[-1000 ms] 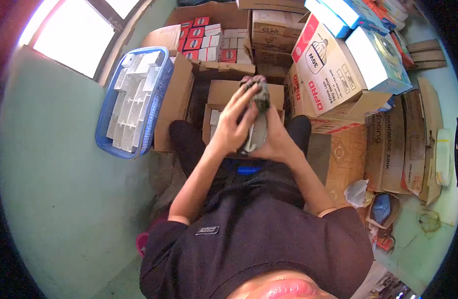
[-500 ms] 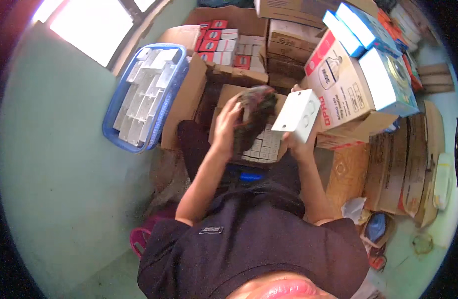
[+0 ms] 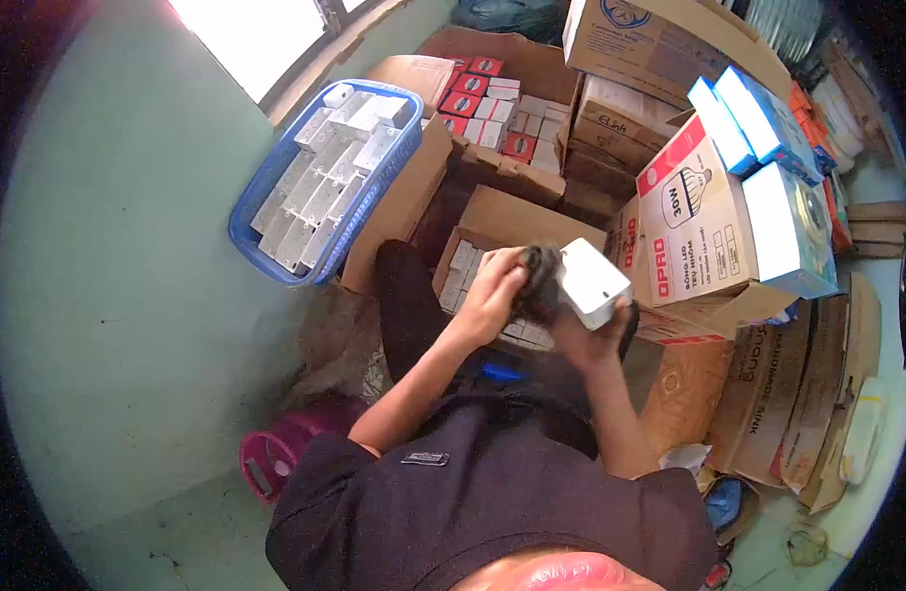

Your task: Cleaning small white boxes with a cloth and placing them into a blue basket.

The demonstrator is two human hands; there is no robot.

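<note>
My left hand (image 3: pixel 487 298) is closed on a crumpled dark rag (image 3: pixel 540 278), blurred by motion. The rag meets the left side of a white rectangular box (image 3: pixel 593 276) with small dark holes, at least as this view shows it. My right hand (image 3: pixel 593 340) grips that box from below and behind, its fingers partly smeared and partly hidden. Under both hands stands an open carton (image 3: pixel 512 212) holding rows of small pale boxes (image 3: pixel 460 276). My forearms and the rag cover part of its contents.
At the left, a blue basket (image 3: pixel 238 231) is filled with white boxes. Behind the carton is another carton (image 3: pixel 443 123) of red-and-white packets. A large printed carton (image 3: pixel 694 222) with blue boxes on top stands at the right. A magenta plastic stool (image 3: pixel 266 463) is by the left wall.
The rag is bunched smaller and has shifted right and down against the box. My right hand has turned the box and lowered it slightly. The whole view has shifted.
</note>
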